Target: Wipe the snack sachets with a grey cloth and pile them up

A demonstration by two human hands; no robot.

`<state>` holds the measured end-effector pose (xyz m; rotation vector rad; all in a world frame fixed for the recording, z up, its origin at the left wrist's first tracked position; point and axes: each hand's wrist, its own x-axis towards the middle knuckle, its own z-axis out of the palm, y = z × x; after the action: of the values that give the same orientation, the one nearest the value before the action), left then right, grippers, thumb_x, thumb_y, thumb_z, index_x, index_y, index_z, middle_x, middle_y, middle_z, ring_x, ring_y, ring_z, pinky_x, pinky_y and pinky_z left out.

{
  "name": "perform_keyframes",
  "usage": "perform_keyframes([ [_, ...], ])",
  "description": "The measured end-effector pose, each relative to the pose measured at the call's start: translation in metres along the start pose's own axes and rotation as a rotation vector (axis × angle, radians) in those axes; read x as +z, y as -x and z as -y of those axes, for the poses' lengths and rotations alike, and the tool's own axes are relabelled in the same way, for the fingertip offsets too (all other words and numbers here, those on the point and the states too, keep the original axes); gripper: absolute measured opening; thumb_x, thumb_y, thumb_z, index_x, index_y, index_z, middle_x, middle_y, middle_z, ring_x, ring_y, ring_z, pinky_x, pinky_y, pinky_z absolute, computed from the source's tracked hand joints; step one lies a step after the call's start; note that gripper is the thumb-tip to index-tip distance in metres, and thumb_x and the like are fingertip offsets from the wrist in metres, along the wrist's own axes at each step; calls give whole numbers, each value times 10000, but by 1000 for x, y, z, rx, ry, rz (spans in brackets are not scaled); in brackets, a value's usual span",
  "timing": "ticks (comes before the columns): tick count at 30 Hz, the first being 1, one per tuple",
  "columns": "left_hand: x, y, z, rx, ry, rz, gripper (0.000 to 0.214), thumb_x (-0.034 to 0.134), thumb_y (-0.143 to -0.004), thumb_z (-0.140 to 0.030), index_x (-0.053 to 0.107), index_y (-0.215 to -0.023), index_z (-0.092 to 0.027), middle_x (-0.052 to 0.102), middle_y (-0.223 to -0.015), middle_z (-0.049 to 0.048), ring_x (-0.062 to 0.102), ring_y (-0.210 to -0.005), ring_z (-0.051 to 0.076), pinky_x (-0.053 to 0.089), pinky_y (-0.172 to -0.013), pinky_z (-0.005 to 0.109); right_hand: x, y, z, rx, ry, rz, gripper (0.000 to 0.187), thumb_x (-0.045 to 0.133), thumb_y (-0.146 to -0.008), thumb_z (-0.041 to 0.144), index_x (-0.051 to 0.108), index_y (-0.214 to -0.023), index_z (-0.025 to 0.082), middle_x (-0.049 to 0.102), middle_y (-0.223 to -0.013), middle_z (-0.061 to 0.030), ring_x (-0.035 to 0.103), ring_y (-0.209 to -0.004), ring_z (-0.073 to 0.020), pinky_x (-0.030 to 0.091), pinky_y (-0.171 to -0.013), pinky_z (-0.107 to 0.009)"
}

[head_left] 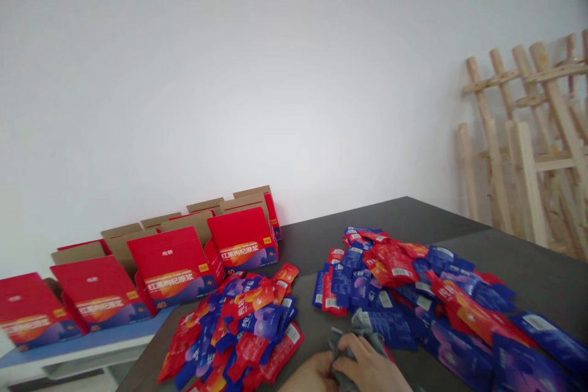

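A crumpled grey cloth (367, 323) is bunched between both hands at the bottom middle of the view, over the dark table. The fingers of my left hand (315, 372) are closed on its near left side. From the right, my right hand (367, 369) grips the same cloth, its fingers bent round it. Blue sachets (390, 326) lie just beyond the cloth, and a bit of red shows beside my right hand. To the left of my hands is a heap of red and blue sachets (250, 318). A larger heap of such sachets (395, 260) spreads out to the right.
Several open red cartons (177, 266) with raised brown flaps stand at the left, most on a blue-topped bench (98, 338). The dark table (390, 211) reaches back to a white wall (294, 86). Wooden frames (528, 141) lean at the right.
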<state>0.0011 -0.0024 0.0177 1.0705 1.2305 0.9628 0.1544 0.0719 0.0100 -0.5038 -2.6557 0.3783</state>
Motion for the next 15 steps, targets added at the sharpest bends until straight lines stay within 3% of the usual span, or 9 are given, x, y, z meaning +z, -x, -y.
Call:
perform_keyframes([
  [6, 5, 3, -6, -123, 70, -57, 352, 663, -494, -203, 654, -841, -143, 574, -688, -27, 491, -617, 96, 341, -646, 245, -35, 12, -27, 214, -33, 112, 498, 509, -699, 31, 648, -1129, 239, 585, -1219, -72, 569, -1136, -218, 474, -920, -311],
  [10, 4, 5, -9, -127, 119, -107, 344, 631, -486, -215, 625, -823, -151, 529, -613, -44, 441, -539, 82, 278, -563, 236, -46, 21, -48, 287, 14, 95, 454, 474, -709, 19, 636, -1099, 187, 589, -1181, -103, 593, -1099, -223, 474, -926, -342],
  [13, 1, 4, -10, -93, 198, -173, 389, 575, -468, -238, 594, -848, -159, 506, -556, -56, 389, -465, 70, 194, -499, 235, -51, 22, -44, 280, 19, 78, 439, 493, -699, 24, 631, -1084, 181, 592, -1192, -106, 585, -1119, -222, 457, -953, -338],
  [15, 2, 3, -13, -73, 245, -205, 379, 556, -459, -228, 576, -833, -171, 508, -549, -61, 365, -435, 59, 168, -487, 234, -47, 18, -32, 174, -22, 58, 500, 517, -674, 25, 617, -1130, 207, 595, -1211, -78, 575, -1137, -202, 451, -954, -296],
])
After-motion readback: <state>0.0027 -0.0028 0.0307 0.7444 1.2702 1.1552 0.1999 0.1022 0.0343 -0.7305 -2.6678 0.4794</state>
